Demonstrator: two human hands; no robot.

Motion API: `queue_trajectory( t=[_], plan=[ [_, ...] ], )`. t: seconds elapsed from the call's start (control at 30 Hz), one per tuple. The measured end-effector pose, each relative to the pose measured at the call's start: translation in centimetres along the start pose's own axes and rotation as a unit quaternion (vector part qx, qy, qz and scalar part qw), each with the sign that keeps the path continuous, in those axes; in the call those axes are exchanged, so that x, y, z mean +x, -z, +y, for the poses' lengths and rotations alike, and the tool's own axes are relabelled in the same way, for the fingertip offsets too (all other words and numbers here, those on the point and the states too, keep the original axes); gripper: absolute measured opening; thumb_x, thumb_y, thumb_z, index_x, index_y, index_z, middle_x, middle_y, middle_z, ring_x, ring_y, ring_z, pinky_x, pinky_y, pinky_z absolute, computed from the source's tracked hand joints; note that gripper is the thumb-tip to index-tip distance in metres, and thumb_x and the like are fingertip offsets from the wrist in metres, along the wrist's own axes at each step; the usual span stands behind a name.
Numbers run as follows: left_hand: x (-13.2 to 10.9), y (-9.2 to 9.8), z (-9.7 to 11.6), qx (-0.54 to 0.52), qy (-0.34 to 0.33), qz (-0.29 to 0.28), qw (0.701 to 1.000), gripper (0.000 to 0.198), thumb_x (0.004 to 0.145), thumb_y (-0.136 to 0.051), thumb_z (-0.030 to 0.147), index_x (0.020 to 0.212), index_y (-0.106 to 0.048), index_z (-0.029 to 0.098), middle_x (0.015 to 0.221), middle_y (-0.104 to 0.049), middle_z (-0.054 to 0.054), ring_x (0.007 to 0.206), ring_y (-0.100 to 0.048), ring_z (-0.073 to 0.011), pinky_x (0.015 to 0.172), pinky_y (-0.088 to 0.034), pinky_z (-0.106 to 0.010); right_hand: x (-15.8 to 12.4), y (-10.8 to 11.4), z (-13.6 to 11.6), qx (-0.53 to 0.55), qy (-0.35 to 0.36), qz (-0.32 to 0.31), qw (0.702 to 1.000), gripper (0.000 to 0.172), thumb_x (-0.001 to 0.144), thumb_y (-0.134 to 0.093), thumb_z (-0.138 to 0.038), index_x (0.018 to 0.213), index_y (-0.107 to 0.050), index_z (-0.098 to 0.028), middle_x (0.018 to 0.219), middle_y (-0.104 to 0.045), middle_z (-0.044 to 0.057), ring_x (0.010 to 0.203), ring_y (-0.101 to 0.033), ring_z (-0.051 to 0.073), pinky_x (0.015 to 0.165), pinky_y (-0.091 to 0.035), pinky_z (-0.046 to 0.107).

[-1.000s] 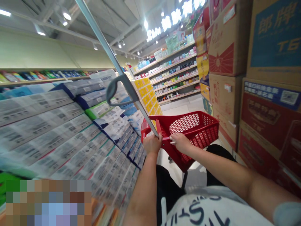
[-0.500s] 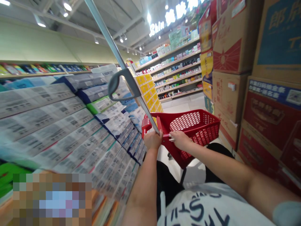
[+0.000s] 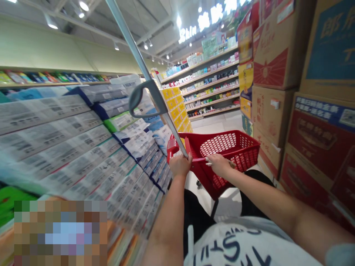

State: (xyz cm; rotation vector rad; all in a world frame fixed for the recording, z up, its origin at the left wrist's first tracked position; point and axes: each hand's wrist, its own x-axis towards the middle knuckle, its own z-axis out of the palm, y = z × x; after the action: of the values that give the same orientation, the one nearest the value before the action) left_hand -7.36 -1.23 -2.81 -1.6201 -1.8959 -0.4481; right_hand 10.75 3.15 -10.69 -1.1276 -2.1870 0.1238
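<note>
A red plastic shopping cart with perforated basket walls stands in front of me. My left hand is closed where the lower end of a metal pole meets the cart's handle bar. The pole slants up to the left and carries a grey loop handle. On the cart's near rim, to the right of the left hand, my right hand has its fingers curled over the edge. Something pale shows at its fingertips, too small to name. No goods show in the visible part of the basket.
At left rise stacked white packs in plastic wrap. Yellow boxes stand beyond them. Brown and red cartons tower close on the right. Ahead, stocked shelves cross the end of the aisle's pale floor.
My right hand has slid a little to the right along the cart's rim. The left hand stays where it was on the handle and pole. The view has shifted slightly.
</note>
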Motion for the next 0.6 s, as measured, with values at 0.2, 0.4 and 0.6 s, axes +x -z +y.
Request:
queue_trajectory(
  t=[0.2, 0.4, 0.6],
  plan=[
    [-0.1, -0.1, 0.0, -0.008, -0.009, 0.003, 1.0, 0.053, 0.088, -0.031, 0.049, 0.078, -0.07, 0.014, 0.073, -0.068, -0.013, 0.07, -0.063, -0.0233, 0.075, -0.038, -0.036, 0.1, -0.6, -2.3, 0.035, 0.085, 0.04, 0.995, 0.05, 0.073, -0.046, -0.007, 0.123, -0.051, -0.015, 0.12, -0.058, 0.01, 0.114, -0.047, 0.021, 0.099, -0.034, 0.037],
    [-0.1, -0.2, -0.2, -0.02, -0.001, -0.002, 1.0, 0.054, 0.086, -0.032, 0.05, 0.079, -0.07, 0.013, 0.073, -0.068, -0.014, 0.072, -0.063, -0.0243, 0.078, -0.038, -0.037, -1.0, 0.2, 3.2, -0.013, -0.008, 0.029, 0.999, 0.039, 0.073, -0.044, -0.003, 0.108, -0.059, -0.013, 0.105, -0.064, 0.011, 0.103, -0.052, 0.021, 0.092, -0.037, 0.033],
    [0.1, -0.3, 0.1, -0.017, -0.003, 0.003, 1.0, 0.054, 0.088, -0.03, 0.049, 0.078, -0.07, 0.013, 0.074, -0.068, -0.014, 0.073, -0.064, -0.0239, 0.079, -0.038, -0.036, 1.0, 0.4, -2.7, 0.017, 0.033, -0.012, 0.999, 0.032, 0.078, -0.047, -0.01, 0.107, -0.059, -0.016, 0.104, -0.064, 0.009, 0.101, -0.053, 0.02, 0.09, -0.037, 0.032]
  ],
)
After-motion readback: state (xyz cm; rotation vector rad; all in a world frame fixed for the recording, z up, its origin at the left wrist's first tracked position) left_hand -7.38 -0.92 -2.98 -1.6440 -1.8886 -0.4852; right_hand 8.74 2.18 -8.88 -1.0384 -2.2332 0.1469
